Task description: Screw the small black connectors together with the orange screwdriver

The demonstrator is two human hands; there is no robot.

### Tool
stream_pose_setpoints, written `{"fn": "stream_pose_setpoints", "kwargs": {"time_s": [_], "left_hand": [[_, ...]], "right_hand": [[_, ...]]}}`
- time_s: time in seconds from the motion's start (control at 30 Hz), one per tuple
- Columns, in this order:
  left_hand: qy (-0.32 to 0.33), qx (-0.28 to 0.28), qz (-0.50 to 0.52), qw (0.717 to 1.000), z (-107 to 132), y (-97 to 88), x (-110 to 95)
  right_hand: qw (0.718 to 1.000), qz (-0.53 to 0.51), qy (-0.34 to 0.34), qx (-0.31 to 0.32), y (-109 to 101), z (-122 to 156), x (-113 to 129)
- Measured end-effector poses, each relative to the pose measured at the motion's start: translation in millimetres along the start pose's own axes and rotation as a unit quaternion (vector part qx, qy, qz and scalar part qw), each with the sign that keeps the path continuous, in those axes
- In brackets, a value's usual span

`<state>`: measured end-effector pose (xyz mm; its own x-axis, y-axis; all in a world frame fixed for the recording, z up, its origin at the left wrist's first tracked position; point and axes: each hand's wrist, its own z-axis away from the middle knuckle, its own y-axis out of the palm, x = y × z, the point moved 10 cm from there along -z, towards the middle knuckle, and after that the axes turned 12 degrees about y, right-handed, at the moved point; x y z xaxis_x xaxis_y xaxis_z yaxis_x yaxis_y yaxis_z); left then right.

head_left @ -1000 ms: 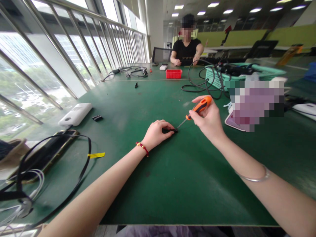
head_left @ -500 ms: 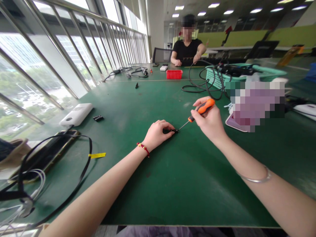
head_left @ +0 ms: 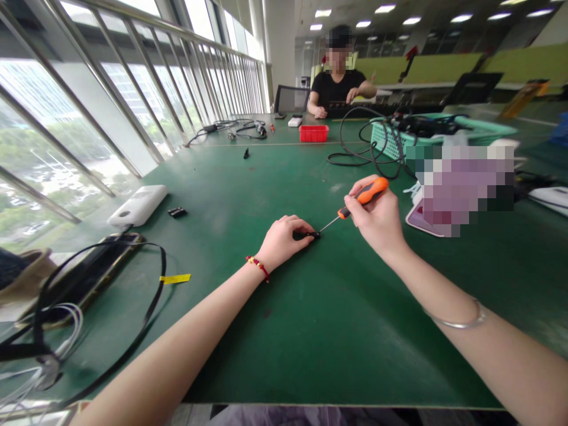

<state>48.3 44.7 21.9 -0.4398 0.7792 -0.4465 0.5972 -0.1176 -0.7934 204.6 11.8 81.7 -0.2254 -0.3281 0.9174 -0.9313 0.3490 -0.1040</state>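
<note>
On the green tabletop (head_left: 266,331), my left hand (head_left: 286,238) pinches a small black part (head_left: 303,235) between thumb and fingers. Its exact kind is too small to make out, and the fingers hide some of it. My right hand (head_left: 377,216) grips a screwdriver (head_left: 370,191) with an orange and black handle, held tilted. The thin metal shaft slants down to the left, and its tip meets the right end of the black part.
Left of my hands lie another small black piece (head_left: 177,212), a white device (head_left: 138,205), a dark phone (head_left: 84,278) and looped cables. Farther back are a red bin (head_left: 313,134), a teal basket (head_left: 390,142) with black cables, and a person (head_left: 338,89) seated opposite.
The screwdriver and my right hand have shifted very slightly, while my left hand stays put. Across the table, the other person's raised hand has moved.
</note>
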Motion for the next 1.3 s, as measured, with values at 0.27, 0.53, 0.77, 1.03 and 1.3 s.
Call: {"fn": "stream_pose_setpoints", "kwargs": {"time_s": [0.27, 0.53, 0.77, 1.03, 1.3], "left_hand": [[0.003, -0.003, 0.001, 1.0, 0.0, -0.2, -0.3], [0.008, -0.007, 0.0, 1.0, -0.2, -0.7, -0.3], [-0.007, -0.02, -0.018, 1.0, 0.8, -4.4, -0.4], [-0.01, -0.029, -0.024, 0.999, 1.7, -5.9, 2.4], [-0.003, -0.029, -0.026, 0.999, 2.4, -4.9, 3.1]], "right_hand": [[1.0, 0.014, 0.0, -0.009, -1.5, -1.9, -0.7], [0.996, 0.08, -0.031, -0.036, -3.9, 1.9, 13.0], [0.991, 0.093, -0.082, -0.042, -4.6, 5.6, 19.9], [0.987, 0.1, -0.107, -0.059, -6.6, 10.4, 26.3], [0.986, 0.11, -0.11, -0.057, -5.3, 10.5, 23.6]]}}
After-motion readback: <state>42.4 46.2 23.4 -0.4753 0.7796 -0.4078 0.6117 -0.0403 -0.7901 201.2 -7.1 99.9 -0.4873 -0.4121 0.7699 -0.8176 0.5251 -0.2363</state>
